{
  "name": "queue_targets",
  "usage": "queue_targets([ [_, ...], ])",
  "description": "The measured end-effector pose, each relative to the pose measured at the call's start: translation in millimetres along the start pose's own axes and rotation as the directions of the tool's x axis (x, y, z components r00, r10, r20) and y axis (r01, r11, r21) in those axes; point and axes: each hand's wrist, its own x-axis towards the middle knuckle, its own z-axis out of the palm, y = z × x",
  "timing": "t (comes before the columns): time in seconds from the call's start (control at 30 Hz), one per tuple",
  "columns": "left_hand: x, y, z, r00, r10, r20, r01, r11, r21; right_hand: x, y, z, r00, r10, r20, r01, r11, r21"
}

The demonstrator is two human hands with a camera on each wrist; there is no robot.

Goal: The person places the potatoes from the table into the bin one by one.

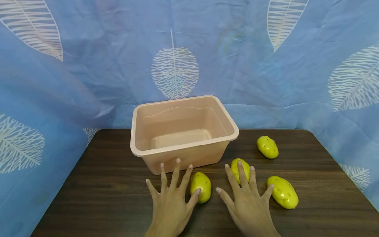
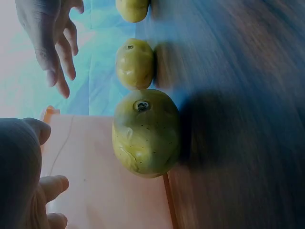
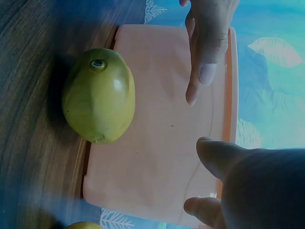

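My left hand (image 1: 171,204), fingers spread, hovers in front of the beige plastic bin. Its thumb overlaps a yellow potato (image 1: 202,186) in the head view; the left wrist view shows that potato (image 2: 145,138) standing apart from the fingers. To the right, my right hand (image 1: 250,205) is also spread with nothing in its grasp. Its middle fingers partly cover a second potato (image 1: 235,171), and its little finger reaches toward a third potato (image 1: 283,192). Both hands appear raised above the table in the wrist views, with the right wrist view showing the left thumb (image 3: 208,71) pointing down.
The open bin (image 1: 189,149) stands at the back of the dark wooden table (image 1: 97,187), its inside bare. Another potato (image 1: 267,147) lies right of the bin, farther back. A blue cloth (image 1: 118,65) with white leaf prints hangs behind and on both sides.
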Motion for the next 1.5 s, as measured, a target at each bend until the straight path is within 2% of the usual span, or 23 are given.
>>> queue_targets([
  [0.17,0.7,-2.8,-1.9,0.999,0.040,-0.022,-0.039,0.999,0.023,-1,0,-2,1.000,-0.005,-0.003,0.005,1.000,-0.004],
  [0.4,-0.4,-7.7,-6.4,0.999,0.054,0.011,-0.054,0.998,0.018,-2,4,-4,0.999,-0.017,-0.034,0.017,1.000,0.005],
  [0.67,-3.4,-12.9,-8.4,0.997,0.078,0.029,-0.078,0.997,-0.002,-4,22,-2,1.000,0.004,-0.021,-0.004,1.000,0.013],
  [0.83,-6.0,-17.8,-12.3,0.994,0.108,0.021,-0.107,0.994,-0.005,-5,34,0,0.999,-0.003,-0.041,0.003,1.000,-0.011],
  [0.97,-7.3,-24.1,-16.8,0.992,0.127,0.008,-0.127,0.992,0.009,-6,41,1,0.998,-0.006,-0.059,0.005,1.000,-0.031],
  [1.17,-9.1,-37.4,-20.0,0.993,0.120,0.012,-0.120,0.993,-0.005,-5,46,2,0.998,-0.003,-0.056,0.001,1.000,-0.029],
  [1.5,-19.5,-60.3,-22.3,0.988,0.139,-0.064,-0.141,0.989,-0.035,-6,53,0,0.997,-0.009,-0.073,0.007,0.999,-0.038],
])
